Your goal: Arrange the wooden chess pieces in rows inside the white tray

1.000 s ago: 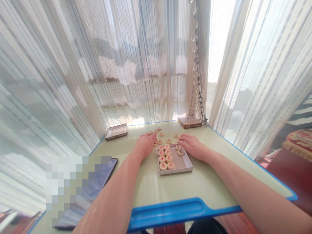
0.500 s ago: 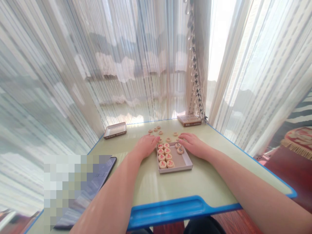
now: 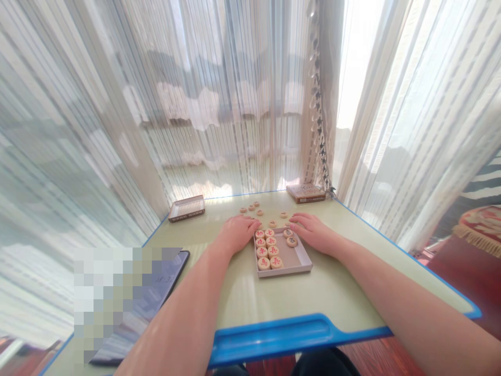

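Observation:
A shallow open box (image 3: 288, 260) lies in the middle of the table with round Chinese chess pieces in it. Two columns of red-marked pieces (image 3: 273, 251) fill its left side, and two dark-marked pieces (image 3: 290, 242) sit at the upper right. My left hand (image 3: 239, 231) rests at the box's far left corner, fingers stretched out, tips beside a loose piece. Across from it, my right hand (image 3: 312, 231) lies at the far right corner with fingers extended. Its fingertips are by another loose piece (image 3: 287, 225), partly hidden; I cannot tell whether they touch.
More loose chess pieces (image 3: 251, 208) lie beyond the box. An open box lid (image 3: 187, 209) is at the far left, and a closed patterned box (image 3: 306, 192) at the far right. A tablet-like device (image 3: 156, 292) lies left. The table has a blue rim (image 3: 274, 335).
The whole scene has shifted slightly to the right in view. Both hands stay in nearly the same place by the box, and the pieces in it are unchanged.

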Tool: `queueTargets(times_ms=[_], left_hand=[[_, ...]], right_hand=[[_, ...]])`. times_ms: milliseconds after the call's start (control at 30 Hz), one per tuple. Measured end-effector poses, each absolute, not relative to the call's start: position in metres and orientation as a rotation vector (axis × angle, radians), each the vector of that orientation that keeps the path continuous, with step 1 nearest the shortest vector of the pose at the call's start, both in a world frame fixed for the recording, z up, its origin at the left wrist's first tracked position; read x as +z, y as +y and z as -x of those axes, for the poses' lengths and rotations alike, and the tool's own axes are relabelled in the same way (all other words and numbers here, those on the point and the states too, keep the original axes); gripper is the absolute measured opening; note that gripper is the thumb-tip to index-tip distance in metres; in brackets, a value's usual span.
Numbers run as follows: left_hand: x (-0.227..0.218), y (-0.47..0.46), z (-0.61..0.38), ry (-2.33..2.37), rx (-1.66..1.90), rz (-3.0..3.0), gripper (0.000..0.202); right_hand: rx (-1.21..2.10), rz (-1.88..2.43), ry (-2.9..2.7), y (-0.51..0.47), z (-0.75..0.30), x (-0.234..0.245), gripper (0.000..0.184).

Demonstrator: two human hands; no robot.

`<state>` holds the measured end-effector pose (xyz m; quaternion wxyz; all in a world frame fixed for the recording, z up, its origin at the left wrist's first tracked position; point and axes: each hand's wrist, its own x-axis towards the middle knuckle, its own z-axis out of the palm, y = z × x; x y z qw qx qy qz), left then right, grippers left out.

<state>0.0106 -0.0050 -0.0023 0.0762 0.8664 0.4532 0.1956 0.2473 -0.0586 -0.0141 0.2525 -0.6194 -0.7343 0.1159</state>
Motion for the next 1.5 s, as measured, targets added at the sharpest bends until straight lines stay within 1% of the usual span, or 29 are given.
queueTargets(times_ms=[233,367,500,633,700,767,867,933,1067,1233,1367,1500], left_hand=[[-0.006,0.001,-0.010,1.303,0.669,-2.622,0.031],[-0.007,0.004,-0.009,1.325,0.793,-2.614,0.032],[0.000,-0.002,-0.016,1.267,1.015,-2.484,0.030],[0.007,-0.016,-0.032,1.150,1.188,-2.227,0.020],[0.007,-0.023,-0.041,1.104,1.152,-2.066,0.020],[0.006,-0.028,-0.048,0.994,1.150,-1.968,0.024],[0.004,-0.032,-0.053,0.889,1.170,-1.829,0.033],[0.005,-0.032,-0.053,0.847,1.166,-1.786,0.033],[0.005,-0.033,-0.053,0.836,1.130,-1.784,0.028],[0.003,-0.036,-0.055,0.824,1.083,-1.785,0.026],[0.004,-0.033,-0.052,0.864,1.098,-1.856,0.030],[0.001,-0.024,-0.042,1.074,1.205,-2.021,0.035]], right_hand=[[0.314,1.717,-1.997,-0.059,-0.245,-0.013,0.052],[0.307,1.699,-1.994,-0.058,-0.246,-0.014,0.052],[0.219,1.628,-1.968,-0.058,-0.247,-0.013,0.044],[0.090,1.473,-1.936,-0.064,-0.240,-0.006,0.035],[0.091,1.377,-1.956,-0.068,-0.234,-0.003,0.033],[0.123,1.308,-1.967,-0.071,-0.228,0.000,0.032],[0.163,1.280,-1.923,-0.074,-0.222,0.003,0.029],[0.169,1.280,-1.877,-0.074,-0.221,0.004,0.026],[0.204,1.238,-1.833,-0.075,-0.221,0.006,0.024],[0.213,1.202,-1.871,-0.077,-0.221,0.005,0.025],[0.164,1.233,-1.867,-0.074,-0.225,0.004,0.024],[0.128,1.413,-1.806,-0.068,-0.232,0.001,0.024]])
